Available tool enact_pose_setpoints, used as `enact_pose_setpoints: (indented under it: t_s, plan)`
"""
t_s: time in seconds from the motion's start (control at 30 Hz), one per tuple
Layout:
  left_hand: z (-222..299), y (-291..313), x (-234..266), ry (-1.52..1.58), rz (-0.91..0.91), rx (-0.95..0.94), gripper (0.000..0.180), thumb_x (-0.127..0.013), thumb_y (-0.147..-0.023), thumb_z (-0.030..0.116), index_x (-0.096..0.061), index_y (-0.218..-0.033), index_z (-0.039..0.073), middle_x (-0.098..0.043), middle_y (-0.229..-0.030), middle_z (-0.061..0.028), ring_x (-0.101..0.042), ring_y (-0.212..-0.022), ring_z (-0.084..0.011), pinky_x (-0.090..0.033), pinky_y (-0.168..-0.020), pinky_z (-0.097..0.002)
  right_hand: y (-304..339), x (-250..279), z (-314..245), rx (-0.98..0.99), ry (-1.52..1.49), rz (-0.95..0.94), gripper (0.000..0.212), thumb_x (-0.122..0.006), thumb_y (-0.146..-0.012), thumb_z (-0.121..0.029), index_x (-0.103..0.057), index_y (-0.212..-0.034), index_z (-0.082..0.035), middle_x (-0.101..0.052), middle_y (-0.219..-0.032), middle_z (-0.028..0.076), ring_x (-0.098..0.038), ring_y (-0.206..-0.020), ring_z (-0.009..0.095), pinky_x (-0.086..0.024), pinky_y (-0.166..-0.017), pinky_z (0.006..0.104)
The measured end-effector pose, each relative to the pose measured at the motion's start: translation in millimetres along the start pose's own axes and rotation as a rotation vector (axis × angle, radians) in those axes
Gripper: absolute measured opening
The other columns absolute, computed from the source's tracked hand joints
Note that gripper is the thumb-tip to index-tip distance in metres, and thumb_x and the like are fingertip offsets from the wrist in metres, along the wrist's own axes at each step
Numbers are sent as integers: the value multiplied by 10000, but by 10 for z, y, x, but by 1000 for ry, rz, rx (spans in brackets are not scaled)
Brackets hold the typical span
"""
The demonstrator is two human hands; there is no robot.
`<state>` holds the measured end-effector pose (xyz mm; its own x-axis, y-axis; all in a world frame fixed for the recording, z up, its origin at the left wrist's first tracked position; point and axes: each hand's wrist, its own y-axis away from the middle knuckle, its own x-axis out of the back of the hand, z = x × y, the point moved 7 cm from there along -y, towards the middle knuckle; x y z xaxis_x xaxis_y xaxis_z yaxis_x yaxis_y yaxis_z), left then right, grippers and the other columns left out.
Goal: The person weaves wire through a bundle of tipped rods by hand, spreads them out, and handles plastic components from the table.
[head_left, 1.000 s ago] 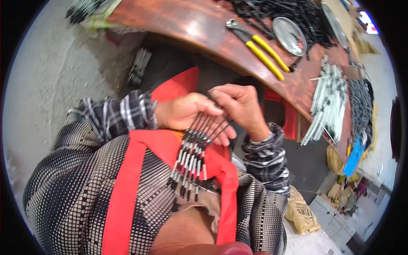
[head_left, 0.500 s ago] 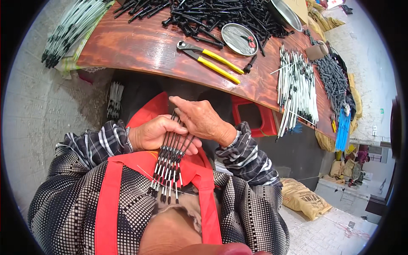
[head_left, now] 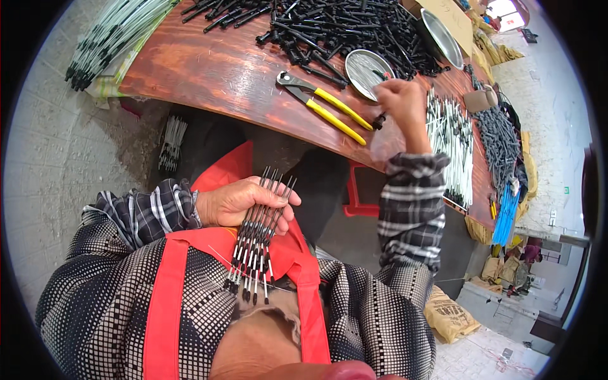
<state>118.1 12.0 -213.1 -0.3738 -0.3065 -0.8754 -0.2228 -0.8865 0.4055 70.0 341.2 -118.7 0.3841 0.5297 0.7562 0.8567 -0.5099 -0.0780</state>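
Rods [head_left: 256, 237] in black and white are gripped in a loose fan between the thumb and fingers of the left hand [head_left: 231, 201], in front of the red apron [head_left: 166, 304]; their dark tips are left jutting out on the far side. Farther out, pliers [head_left: 334, 120] with yellow handles are laid near the edge of the wooden table [head_left: 209, 69]. To their right, the right hand [head_left: 405, 107] is held over the table with fingers curled, close to a round dish [head_left: 367, 73]; whether anything is pinched there cannot be told. Beyond the dish, a heap of black parts [head_left: 342, 31] is spread. The step in hand is judged to be a reach to the table while the bunch is supported; steady left-hand support and a precise right-hand pinch seem called for next.
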Motion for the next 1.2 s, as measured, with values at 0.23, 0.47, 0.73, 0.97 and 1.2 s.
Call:
enact_pose_setpoints:
  t_s: [0.23, 0.47, 0.73, 0.97, 1.2]
  plan:
    - [52, 56, 48, 43, 49, -40, 266, -570, -967, 64, -567, -1222, -14, -691, -1001, -139, -726, -877, -262, -604, -806, -380, -322, -66, -112, -8, 352, -115, 190, -759, -779, -189, -759, -863, -19, -692, -695, 51, -614, -642, 109, -484, -630, 281]
    - [-142, 82, -102, 45, 21, -39, 365, -580, -945, 39, -527, -1304, 0, -685, -1021, -142, -721, -886, -262, -598, -793, -375, -293, 95, 293, 100, 488, -149, 250, -678, -795, -250, -752, -918, -46, -714, -775, 168, -719, -751, 240, -537, -694, 368]
    - [-196, 86, -25, 24, 64, -22, 422, -594, -959, 89, -507, -1369, 34, -689, -1018, -159, -713, -891, -247, -588, -812, -373, 67, 265, -180, 155, 442, -27, 267, -643, -865, -227, -737, -992, -12, -701, -733, 141, -679, -655, 158, -520, -634, 302]
    - [-199, 129, -74, 52, 42, -30, 438, -611, -964, 112, -505, -1387, 73, -693, -1003, -160, -711, -885, -239, -590, -804, -362, 1772, -472, -774, -76, -247, -552, 172, -646, -854, -14, -708, -1010, 27, -701, -788, 126, -660, -666, 144, -500, -593, 273]
    - [-129, 111, -88, 5, 75, -29, 466, -627, -960, 119, -491, -1404, 84, -692, -1001, -148, -710, -885, -246, -581, -816, -375, 2095, -649, -760, -86, -277, -537, 330, -585, -853, 25, -646, -1178, 32, -657, -798, 238, -685, -678, 327, -518, -653, 354]
